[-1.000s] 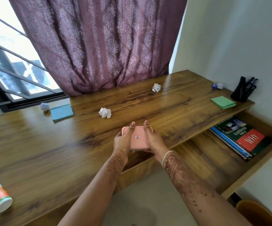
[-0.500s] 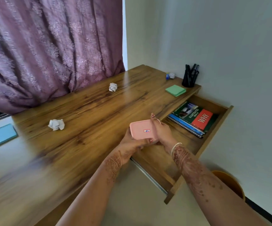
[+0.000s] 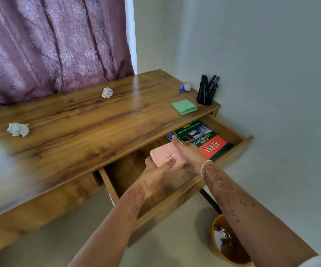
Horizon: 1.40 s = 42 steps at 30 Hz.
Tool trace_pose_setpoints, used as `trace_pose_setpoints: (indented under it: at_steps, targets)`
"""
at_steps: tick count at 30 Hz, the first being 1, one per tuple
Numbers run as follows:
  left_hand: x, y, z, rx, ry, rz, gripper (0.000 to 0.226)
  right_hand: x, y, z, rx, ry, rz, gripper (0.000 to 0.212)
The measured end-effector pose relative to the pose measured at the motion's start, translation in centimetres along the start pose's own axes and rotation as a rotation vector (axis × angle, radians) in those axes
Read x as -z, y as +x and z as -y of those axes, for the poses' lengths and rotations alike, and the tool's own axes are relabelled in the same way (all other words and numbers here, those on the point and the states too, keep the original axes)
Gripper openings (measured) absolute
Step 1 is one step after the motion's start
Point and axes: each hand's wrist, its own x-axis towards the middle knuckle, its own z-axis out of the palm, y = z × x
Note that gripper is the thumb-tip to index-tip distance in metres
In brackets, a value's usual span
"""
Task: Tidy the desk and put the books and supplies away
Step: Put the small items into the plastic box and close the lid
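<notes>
Left hand (image 3: pixel 152 168) and right hand (image 3: pixel 191 154) together grip a pink case (image 3: pixel 163 156), its long side running along the open drawer (image 3: pixel 167 201), above the drawer's bare floor just left of the stacked books (image 3: pixel 211 146), right hand nearer them.

desk (image 3: pixel 78 120) top: near paper ball (image 3: pixel 18 129) left, far paper ball (image 3: pixel 107 92) mid-rear, notepad (image 3: pixel 184 106) right — pen holder (image 3: pixel 205 93) just behind it | drawer (image 3: pixel 229 130) open under desk's right part: books (image 3: pixel 204 139) at right end | case (image 3: pixel 167 156) over drawer, left of books | bin (image 3: pixel 212 244) on floor below drawer
</notes>
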Motion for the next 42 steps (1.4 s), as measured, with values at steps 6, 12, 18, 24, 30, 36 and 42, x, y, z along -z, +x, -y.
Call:
trace_pose_setpoints:
  at_steps: [6,12,18,24,30,36,42]
  targets:
    - [-2.7,2.7,2.7,0.119,0.022,-0.149,0.078,3.8,3.1,-1.2,0.005,-0.254,0.124,0.032]
    - [-3.9,5.2,3.3,0.168,0.092,-0.196,0.046,5.7,6.2,-2.8,0.096,-0.563,0.124,0.034]
    - [-4.9,6.4,3.5,0.272,0.108,-0.193,0.036,6.4,8.5,-4.3,0.074,-0.726,0.094,0.041]
    - [-5.4,6.6,4.2,0.323,0.198,-0.175,0.037,6.7,9.0,-4.7,0.057,-0.877,0.121,0.035]
    - [-5.3,6.1,3.8,0.338,0.216,-0.166,0.044,6.4,8.8,-4.6,0.054,-0.934,0.102,0.032]
    - [-6.4,4.3,3.6,0.029,0.802,-0.34,0.083,7.3,6.3,-6.6,0.307,-0.865,-0.411,0.026]
    - [-7.1,2.4,4.6,-0.321,1.303,-0.165,0.108,7.0,4.3,-9.1,0.132,-0.589,-0.656,0.066]
